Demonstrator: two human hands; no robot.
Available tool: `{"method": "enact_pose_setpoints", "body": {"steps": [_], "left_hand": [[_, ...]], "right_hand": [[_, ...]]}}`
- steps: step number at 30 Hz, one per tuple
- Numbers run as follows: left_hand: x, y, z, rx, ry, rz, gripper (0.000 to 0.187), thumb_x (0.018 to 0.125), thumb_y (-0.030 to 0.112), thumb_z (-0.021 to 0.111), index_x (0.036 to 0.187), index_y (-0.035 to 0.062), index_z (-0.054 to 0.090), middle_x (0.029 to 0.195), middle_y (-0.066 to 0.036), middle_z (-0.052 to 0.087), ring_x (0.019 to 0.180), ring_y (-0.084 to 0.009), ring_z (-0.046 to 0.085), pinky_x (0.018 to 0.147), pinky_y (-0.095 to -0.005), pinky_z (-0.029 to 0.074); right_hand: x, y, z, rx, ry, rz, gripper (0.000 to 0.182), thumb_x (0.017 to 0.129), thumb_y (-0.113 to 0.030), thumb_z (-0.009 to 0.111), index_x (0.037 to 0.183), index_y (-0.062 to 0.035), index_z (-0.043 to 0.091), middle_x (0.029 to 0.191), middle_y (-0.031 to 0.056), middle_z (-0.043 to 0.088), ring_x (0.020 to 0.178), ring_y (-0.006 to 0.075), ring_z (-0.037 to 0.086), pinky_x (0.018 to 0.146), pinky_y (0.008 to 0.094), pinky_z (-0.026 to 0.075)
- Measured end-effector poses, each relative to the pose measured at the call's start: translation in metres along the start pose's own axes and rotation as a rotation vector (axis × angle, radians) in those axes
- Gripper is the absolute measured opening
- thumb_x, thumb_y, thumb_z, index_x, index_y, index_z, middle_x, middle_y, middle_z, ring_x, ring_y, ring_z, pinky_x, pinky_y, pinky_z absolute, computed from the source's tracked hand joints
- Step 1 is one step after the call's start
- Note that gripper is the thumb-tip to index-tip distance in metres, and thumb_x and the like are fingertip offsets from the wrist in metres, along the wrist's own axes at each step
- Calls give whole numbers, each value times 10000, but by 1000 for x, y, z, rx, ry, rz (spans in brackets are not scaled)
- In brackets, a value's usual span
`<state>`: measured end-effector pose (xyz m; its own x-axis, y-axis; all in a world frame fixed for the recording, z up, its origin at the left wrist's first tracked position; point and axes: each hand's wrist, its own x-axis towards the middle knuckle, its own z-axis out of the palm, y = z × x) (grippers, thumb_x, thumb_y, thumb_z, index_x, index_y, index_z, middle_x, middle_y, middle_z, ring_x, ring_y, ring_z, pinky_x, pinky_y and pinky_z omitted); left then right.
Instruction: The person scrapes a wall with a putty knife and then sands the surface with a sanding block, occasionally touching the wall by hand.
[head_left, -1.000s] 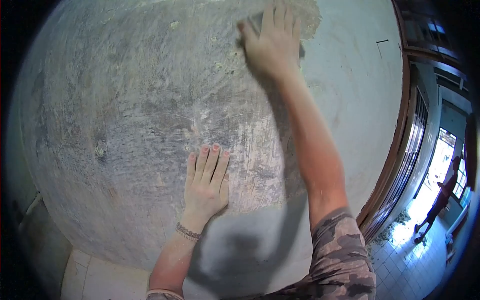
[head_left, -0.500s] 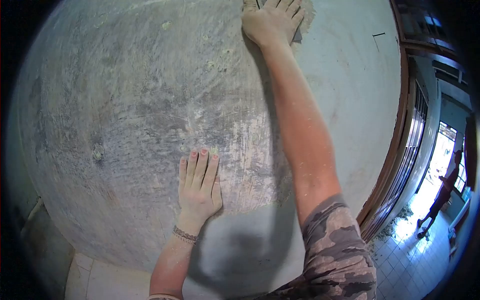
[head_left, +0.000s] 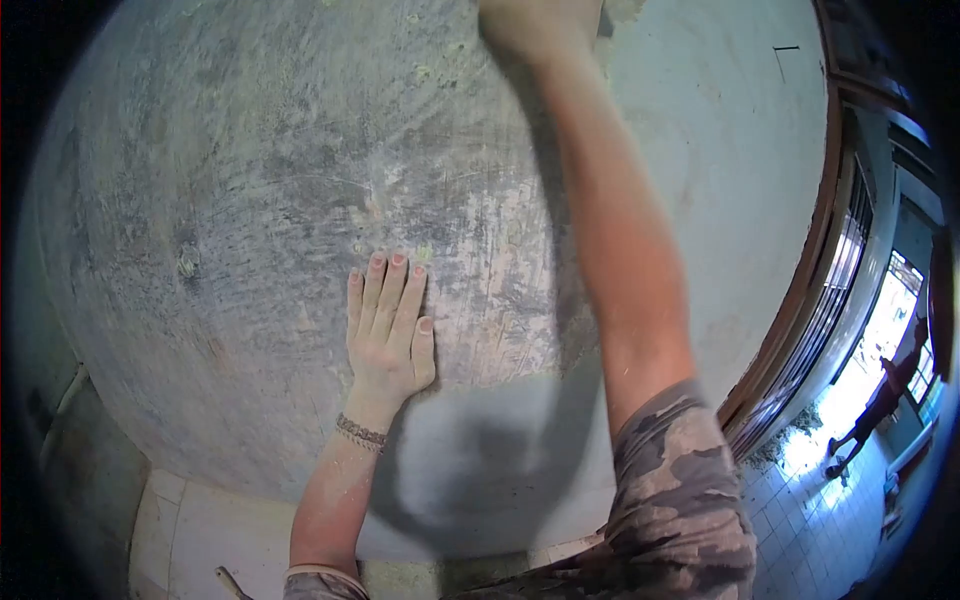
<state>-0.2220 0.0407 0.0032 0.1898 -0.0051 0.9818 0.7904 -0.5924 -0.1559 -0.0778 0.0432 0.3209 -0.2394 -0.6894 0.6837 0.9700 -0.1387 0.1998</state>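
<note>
My left hand point(head_left: 385, 345) lies flat on the wall point(head_left: 250, 330), fingers stretched out and holding nothing. Dust coats it, and a woven bracelet point(head_left: 360, 433) circles the wrist. Around it the wall is rough, grey and scraped; smoother pale paint starts below and to the right. High up, my right hand point(head_left: 545, 28) presses against the wall, blurred and cut off by the top edge, so its fingers are out of sight. A bit of a dark flat sheet point(head_left: 605, 22), perhaps sandpaper, sticks out beside it.
A nail point(head_left: 786, 48) juts from the pale wall at the upper right. Further right are a brown door frame point(head_left: 800, 270) and a passage with a tiled floor point(head_left: 790, 520), where another person point(head_left: 885, 395) stands. A tool handle point(head_left: 231, 582) shows at the bottom left.
The view has tilted down and shifted slightly left. My right hand has slid partly past the top edge, hiding its fingers. The left hand stays flat on the wall, its thumb now more visible.
</note>
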Motion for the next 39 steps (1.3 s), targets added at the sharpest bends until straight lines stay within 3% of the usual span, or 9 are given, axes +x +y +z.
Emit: {"method": "enact_pose_setpoints", "body": {"steps": [1,2,5,12,23,25,27,29,39], "left_hand": [[0,-1,1,-6,13,-1,473,987,173,379,1383,-42,519,1502,-216,431,1462,-370,299,1205,-518,172],[1,-2,2,-13,29,1,475,991,183,373,1383,-43,520,1500,-222,430,1462,-374,298,1205,-519,171],[-1,-3,3,-60,51,-27,501,999,229,378,1396,-53,497,1499,-230,427,1460,-381,298,1204,-524,165],[0,1,2,-68,63,-29,546,998,273,390,1413,-77,450,1487,-252,430,1451,-394,309,1198,-539,171],[-10,-12,-1,-94,250,-215,514,1011,280,396,1380,-78,405,1495,-317,362,1442,-447,285,1187,-565,148],[-9,-16,1,-102,301,-206,504,1020,270,369,1377,-84,407,1497,-306,366,1432,-433,305,1185,-546,172],[-12,-18,7,-126,357,-188,497,1029,260,342,1375,-90,408,1498,-294,369,1423,-420,325,1183,-527,196],[-18,-24,12,-331,562,-224,496,1035,257,316,1385,-88,384,1515,-276,346,1425,-403,324,1185,-504,215],[-17,-16,5,-251,385,-206,499,1035,269,309,1391,-80,333,1513,-295,313,1448,-385,277,1195,-477,219]], "right_hand": [[-26,5,-29,403,-710,128,692,929,-444,524,1387,71,459,1438,283,447,1372,442,362,1148,586,204],[-72,-10,-67,405,-468,53,651,943,-369,502,1413,68,395,1451,301,400,1355,462,361,1155,578,197],[-184,-4,-216,483,-1040,161,877,842,-454,642,1484,53,327,1545,285,300,1475,438,203,1184,586,117],[-33,-11,-54,560,-759,122,685,939,-372,515,1446,66,369,1499,280,373,1393,461,333,1171,567,182],[-89,-9,-91,328,-533,-91,534,908,-386,544,1315,-42,582,1436,233,478,1356,423,412,1119,589,278],[-39,-26,-56,333,-761,-69,718,917,-618,560,1369,-61,538,1388,298,510,1344,320,454,1179,454,242],[-37,-59,-61,819,-1301,230,470,910,-349,541,1262,-45,611,1394,217,514,1331,387,452,1093,614,296],[-106,-93,-129,447,-760,-424,585,969,-402,512,1435,-52,458,1518,184,415,1446,390,303,1173,592,177],[-120,-56,-134,614,-959,305,587,971,-372,490,1426,-3,460,1508,234,401,1446,386,309,1182,572,175]]}}
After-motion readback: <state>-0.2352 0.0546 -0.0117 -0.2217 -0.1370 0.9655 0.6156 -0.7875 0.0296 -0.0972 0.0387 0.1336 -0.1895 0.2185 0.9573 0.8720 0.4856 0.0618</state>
